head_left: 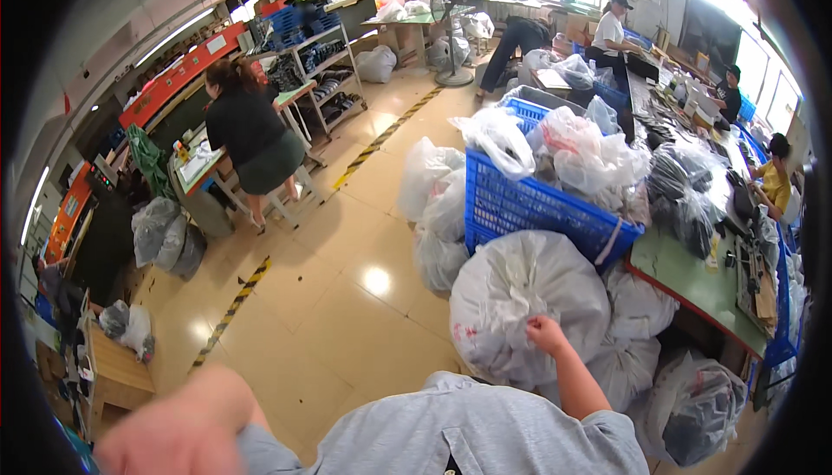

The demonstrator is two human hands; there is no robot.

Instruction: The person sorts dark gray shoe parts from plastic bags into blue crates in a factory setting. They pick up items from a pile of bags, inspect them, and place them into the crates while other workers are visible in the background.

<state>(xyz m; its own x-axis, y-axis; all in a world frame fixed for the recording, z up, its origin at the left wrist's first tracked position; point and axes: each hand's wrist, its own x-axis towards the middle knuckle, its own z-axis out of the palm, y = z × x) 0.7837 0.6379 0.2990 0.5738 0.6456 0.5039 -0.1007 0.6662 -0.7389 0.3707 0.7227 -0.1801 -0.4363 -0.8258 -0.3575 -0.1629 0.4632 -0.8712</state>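
Note:
A big, full white plastic bag (498, 284) stands on the floor in front of me, its top gathered. My right hand (544, 334) is closed on the bag's gathered plastic at the near side. Out at the lower left, my left hand (169, 436) is raised away from the bag and smeared by motion; its fingers cannot be made out. Just behind the bag stands a blue plastic crate (546, 206) heaped with filled clear and white bags (589, 146).
More stuffed bags (436, 206) lean at the crate's left, and others (693, 406) sit under the green-topped workbench (702, 284) on the right. A person in black (247, 128) stands at a table on the left. Yellow-black tape (232, 310) marks the tiled floor. Several people work farther back.

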